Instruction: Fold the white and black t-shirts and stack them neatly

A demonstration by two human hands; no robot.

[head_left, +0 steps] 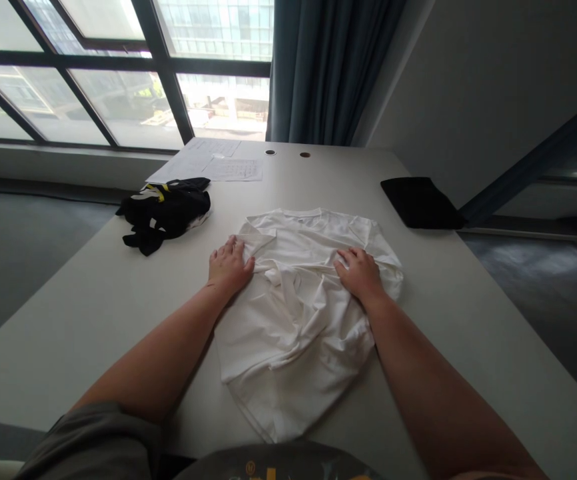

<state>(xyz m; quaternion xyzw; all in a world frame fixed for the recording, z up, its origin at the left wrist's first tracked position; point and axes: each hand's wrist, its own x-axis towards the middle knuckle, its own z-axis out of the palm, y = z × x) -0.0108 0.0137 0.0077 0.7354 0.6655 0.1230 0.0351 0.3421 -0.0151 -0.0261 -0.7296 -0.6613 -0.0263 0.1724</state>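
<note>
A white T-shirt (288, 320) lies spread and wrinkled on the table in front of me, its collar at the far side and its loose lower part toward my body. Folds bunch up across its middle, between my hands. My left hand (229, 267) rests on the shirt's left edge near a sleeve, fingers stretched forward and thumb apart. On the right part of the shirt lies my right hand (361, 272), palm down, its fingers slightly bent and the thumb apart. The cloth under both palms is hidden.
The white table (133, 313) carries a heap of black clothes (168, 210) with yellow and white parts at the left. Behind it lie printed papers (231, 169). A folded black cloth (421, 202) sits near the right edge. Windows and a blue curtain (328, 73) stand beyond.
</note>
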